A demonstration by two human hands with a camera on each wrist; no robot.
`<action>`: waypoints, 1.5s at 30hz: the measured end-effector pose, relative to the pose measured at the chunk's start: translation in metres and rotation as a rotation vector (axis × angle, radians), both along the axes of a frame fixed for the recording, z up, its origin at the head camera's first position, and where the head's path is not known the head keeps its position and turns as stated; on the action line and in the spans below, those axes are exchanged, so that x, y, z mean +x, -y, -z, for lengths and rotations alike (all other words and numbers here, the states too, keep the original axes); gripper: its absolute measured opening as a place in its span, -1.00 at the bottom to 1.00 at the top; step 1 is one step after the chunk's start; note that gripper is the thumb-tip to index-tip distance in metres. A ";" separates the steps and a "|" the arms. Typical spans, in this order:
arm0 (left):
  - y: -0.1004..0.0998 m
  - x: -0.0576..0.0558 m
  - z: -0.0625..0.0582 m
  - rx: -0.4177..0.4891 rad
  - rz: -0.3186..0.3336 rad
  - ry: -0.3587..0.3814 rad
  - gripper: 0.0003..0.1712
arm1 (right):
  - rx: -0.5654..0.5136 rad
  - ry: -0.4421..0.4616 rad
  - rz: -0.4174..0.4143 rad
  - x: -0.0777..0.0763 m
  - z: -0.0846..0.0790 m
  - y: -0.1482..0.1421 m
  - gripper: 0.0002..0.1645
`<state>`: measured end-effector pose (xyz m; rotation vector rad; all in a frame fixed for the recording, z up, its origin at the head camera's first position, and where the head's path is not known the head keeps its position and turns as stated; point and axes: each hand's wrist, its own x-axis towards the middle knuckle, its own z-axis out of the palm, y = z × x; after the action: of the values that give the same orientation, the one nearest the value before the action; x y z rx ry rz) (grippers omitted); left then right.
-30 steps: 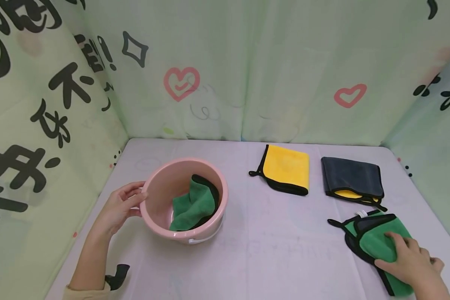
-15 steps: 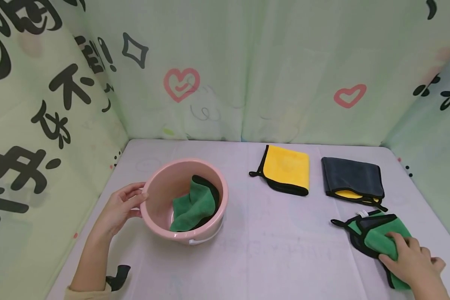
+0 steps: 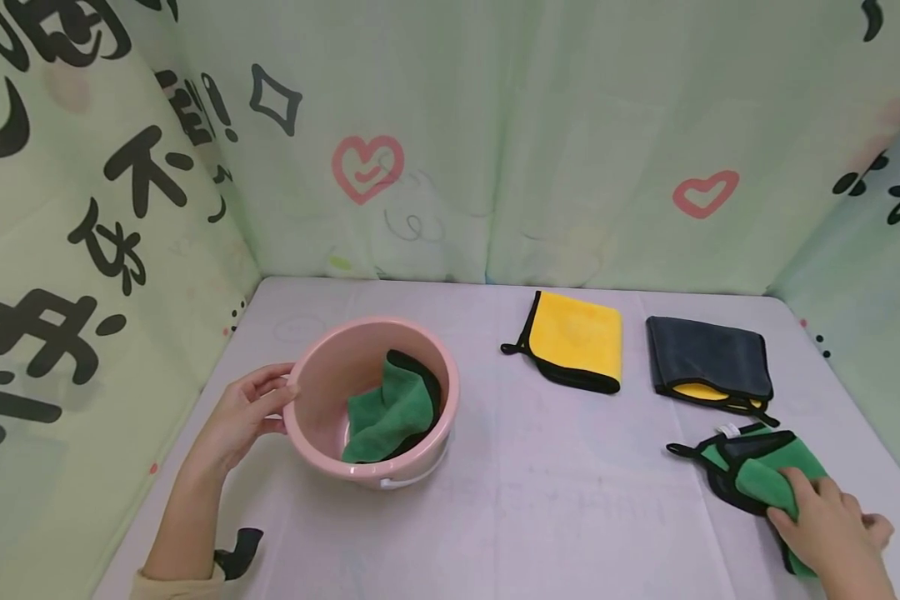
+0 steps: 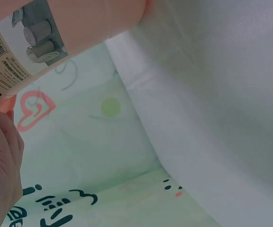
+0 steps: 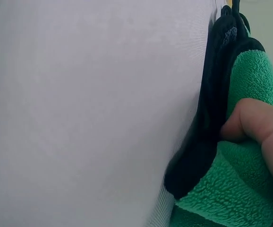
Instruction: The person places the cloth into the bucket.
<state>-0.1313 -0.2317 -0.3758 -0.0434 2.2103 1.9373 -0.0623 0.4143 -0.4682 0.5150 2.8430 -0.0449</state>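
Observation:
At the left of the head view, my left hand (image 3: 243, 417) pinches the rim of a pink bucket (image 3: 330, 367) between thumb and fingers. A crumpled green cloth with black edging (image 3: 390, 412) lies inside the bucket. My right hand (image 3: 832, 521) grips a second green cloth (image 3: 765, 479), folded and black-edged with a hanging loop, on the table at lower right. The right wrist view shows the thumb (image 5: 261, 123) pressed into a fold of this green cloth (image 5: 212, 189). In the left wrist view, the bucket's side (image 4: 94, 23) carries a printed label, and the hand (image 4: 2, 161) is partly visible.
A folded yellow cloth (image 3: 576, 337) and a folded dark grey cloth (image 3: 708, 358) lie towards the back right of the table (image 3: 555, 500). The dark one is close behind the gripped green cloth. Printed curtains (image 3: 585, 142) enclose the table's back and sides.
My right hand has gathered the green cloth, bunching it under the fingers; its loop end has slid slightly right. The left hand and bucket stay almost still.

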 end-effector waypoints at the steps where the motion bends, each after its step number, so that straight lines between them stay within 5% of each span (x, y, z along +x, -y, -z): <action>1: 0.000 0.000 0.000 0.001 0.002 -0.001 -0.43 | 0.011 -0.018 -0.002 0.000 0.001 0.000 -0.21; 6: 0.000 0.000 0.000 0.016 0.000 0.004 -0.44 | 0.038 -0.149 -0.012 0.002 -0.006 0.005 -0.25; 20: 0.000 0.000 0.000 0.015 -0.010 0.010 -0.43 | 0.015 -0.395 -0.076 -0.007 -0.055 0.038 -0.28; 26: 0.000 0.000 0.000 0.010 -0.011 0.006 -0.43 | -0.030 -0.511 -0.175 -0.021 -0.069 0.054 -0.34; 45: -0.001 -0.002 0.000 0.002 -0.002 0.011 -0.42 | -0.098 -0.668 -0.479 -0.089 -0.123 0.145 -0.39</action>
<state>-0.1336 -0.2311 -0.3761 -0.0553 2.2023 1.9354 -0.1511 0.2690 -0.3457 -0.2746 3.4987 -0.3181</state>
